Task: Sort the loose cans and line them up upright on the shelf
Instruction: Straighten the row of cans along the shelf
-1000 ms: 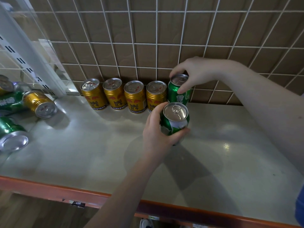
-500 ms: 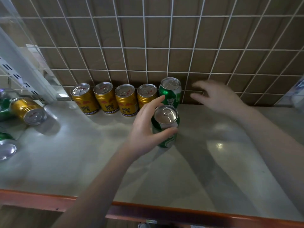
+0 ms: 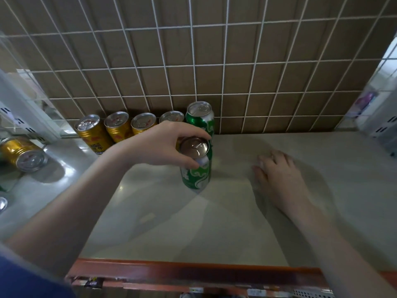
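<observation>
My left hand grips the top of an upright green can, which stands on the pale shelf just in front of the row. Along the back grid runs a row of upright cans: several gold cans and, at its right end, a second green can. My right hand lies flat on the shelf to the right, fingers straight, holding nothing. A gold can lies on its side at the far left.
A wire grid over brown panelling closes the back. The shelf's orange front edge runs along the bottom. More cans lie partly cut off at the left edge. White shelf uprights stand at the right.
My right hand let go of the green can in the row and dropped flat onto the shelf to the right. My left hand shifted its grip to the top of the front green can.
</observation>
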`<state>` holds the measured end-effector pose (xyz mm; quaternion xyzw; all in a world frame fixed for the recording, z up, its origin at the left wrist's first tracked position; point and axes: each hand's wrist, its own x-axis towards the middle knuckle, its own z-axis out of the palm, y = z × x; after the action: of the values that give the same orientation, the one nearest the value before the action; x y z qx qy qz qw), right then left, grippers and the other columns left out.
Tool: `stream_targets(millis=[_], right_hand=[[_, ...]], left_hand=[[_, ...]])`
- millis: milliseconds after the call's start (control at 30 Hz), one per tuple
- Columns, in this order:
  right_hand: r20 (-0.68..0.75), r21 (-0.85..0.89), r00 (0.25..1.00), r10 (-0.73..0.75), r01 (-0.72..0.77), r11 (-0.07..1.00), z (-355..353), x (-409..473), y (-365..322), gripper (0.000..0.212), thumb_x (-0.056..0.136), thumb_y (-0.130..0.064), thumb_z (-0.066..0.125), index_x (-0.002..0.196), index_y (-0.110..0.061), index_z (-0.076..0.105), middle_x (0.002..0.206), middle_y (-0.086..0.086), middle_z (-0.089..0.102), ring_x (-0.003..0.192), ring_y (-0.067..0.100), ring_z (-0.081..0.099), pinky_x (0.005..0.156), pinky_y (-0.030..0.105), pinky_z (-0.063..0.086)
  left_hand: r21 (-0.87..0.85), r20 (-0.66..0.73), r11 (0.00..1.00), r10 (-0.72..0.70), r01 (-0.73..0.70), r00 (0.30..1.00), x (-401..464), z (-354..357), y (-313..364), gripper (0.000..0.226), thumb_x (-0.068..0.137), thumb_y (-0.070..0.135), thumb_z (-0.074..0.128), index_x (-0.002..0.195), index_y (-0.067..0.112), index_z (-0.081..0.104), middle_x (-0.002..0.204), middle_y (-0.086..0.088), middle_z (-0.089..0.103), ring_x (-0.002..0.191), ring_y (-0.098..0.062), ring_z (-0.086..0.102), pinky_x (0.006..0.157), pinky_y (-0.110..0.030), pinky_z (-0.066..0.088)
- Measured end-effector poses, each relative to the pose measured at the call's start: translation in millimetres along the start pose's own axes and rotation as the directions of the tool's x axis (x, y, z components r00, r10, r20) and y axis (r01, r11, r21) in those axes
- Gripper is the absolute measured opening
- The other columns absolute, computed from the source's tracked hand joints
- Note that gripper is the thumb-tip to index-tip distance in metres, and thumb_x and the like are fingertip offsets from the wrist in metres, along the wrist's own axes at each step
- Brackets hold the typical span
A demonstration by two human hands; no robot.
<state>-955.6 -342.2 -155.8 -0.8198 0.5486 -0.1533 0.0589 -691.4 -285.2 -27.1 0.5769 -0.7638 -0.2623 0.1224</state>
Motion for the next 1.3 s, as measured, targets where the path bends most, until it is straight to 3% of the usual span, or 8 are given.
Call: stream_targets(millis=[133,367,533,667,867,1000,1067,1300], right_hand=[[0.105,-0.021,0.993,0.045,-0.043,0.999,-4,-2,3,0.042,0.093,-0.035,0.051,0.126,-0.009,0.056,0.127,0.021,0.050,0.124,0.040,0.038,0.100,0.045,0.035],[0.103,-0.005,0.994,0.020,-0.020,1.000,-7,-5,7,0.041,0.092,-0.033,0.052,0.127,-0.012,0.054,0.126,0.019,0.050,0.122,0.038,0.041,0.093,0.043,0.039],[-0.004,0.025,1.000,0.029,-0.029,0.999,0,-8,9,0.033,0.091,-0.032,0.052,0.113,-0.010,0.063,0.114,0.020,0.058,0.112,0.041,0.051,0.085,0.045,0.047],[-0.064,0.025,0.998,0.025,-0.023,0.999,3,-9,3,0.045,0.082,-0.036,0.037,0.096,-0.009,0.069,0.097,0.019,0.063,0.091,0.040,0.061,0.066,0.041,0.053],[-0.071,-0.049,0.996,0.049,-0.052,0.997,10,-7,0,0.045,0.080,-0.034,0.034,0.092,-0.010,0.070,0.094,0.019,0.064,0.089,0.038,0.063,0.063,0.037,0.053],[-0.101,-0.046,0.994,0.048,-0.053,0.998,14,-6,1,0.023,0.081,-0.022,0.059,0.095,-0.006,0.069,0.097,0.023,0.063,0.093,0.041,0.061,0.064,0.040,0.052],[-0.107,-0.055,0.993,0.055,-0.061,0.997,17,-5,1,0.025,0.075,-0.019,0.070,0.096,-0.006,0.068,0.098,0.024,0.063,0.094,0.042,0.060,0.066,0.041,0.052],[-0.139,-0.076,0.990,0.015,-0.025,0.997,22,-4,-1,0.025,0.076,-0.016,0.070,0.098,-0.004,0.067,0.098,0.023,0.063,0.095,0.041,0.061,0.072,0.041,0.052]], left_hand=[[0.053,-0.005,0.998,0.045,-0.045,0.999,17,-6,13,0.054,0.071,0.028,0.080,0.120,0.032,0.057,0.107,0.028,0.054,0.105,0.009,0.051,0.085,-0.007,0.043],[0.224,-0.135,0.973,0.088,-0.056,0.987,64,-19,47,0.052,0.070,0.044,0.077,0.114,0.023,0.060,0.105,0.012,0.060,0.093,-0.004,0.055,0.079,-0.015,0.043],[0.395,-0.154,0.915,-0.019,0.079,0.988,100,-12,58,0.062,0.070,0.061,0.069,0.116,0.021,0.057,0.109,0.004,0.061,0.098,-0.016,0.055,0.084,-0.036,0.049],[0.442,-0.211,0.877,-0.102,0.188,0.972,115,-2,55,0.065,0.070,0.064,0.067,0.112,0.016,0.058,0.102,0.000,0.062,0.089,-0.020,0.056,0.069,-0.032,0.047],[0.469,-0.278,0.841,-0.148,0.269,0.949,123,7,54,0.065,0.068,0.067,0.067,0.109,0.016,0.059,0.094,0.000,0.059,0.083,-0.020,0.052,0.063,-0.031,0.039],[0.526,-0.254,0.812,-0.135,0.254,0.958,127,5,53,0.067,0.068,0.069,0.064,0.110,0.017,0.058,0.095,0.000,0.060,0.084,-0.019,0.050,0.066,-0.031,0.039],[0.543,-0.221,0.804,-0.142,0.243,0.965,128,1,48,0.068,0.069,0.069,0.063,0.114,0.018,0.056,0.101,-0.002,0.061,0.087,-0.018,0.049,0.069,-0.031,0.039],[0.435,0.029,0.898,-0.083,0.062,0.996,123,-14,38,0.062,0.075,0.051,0.070,0.130,0.029,0.049,0.127,0.004,0.054,0.106,-0.013,0.047,0.088,-0.031,0.041]])
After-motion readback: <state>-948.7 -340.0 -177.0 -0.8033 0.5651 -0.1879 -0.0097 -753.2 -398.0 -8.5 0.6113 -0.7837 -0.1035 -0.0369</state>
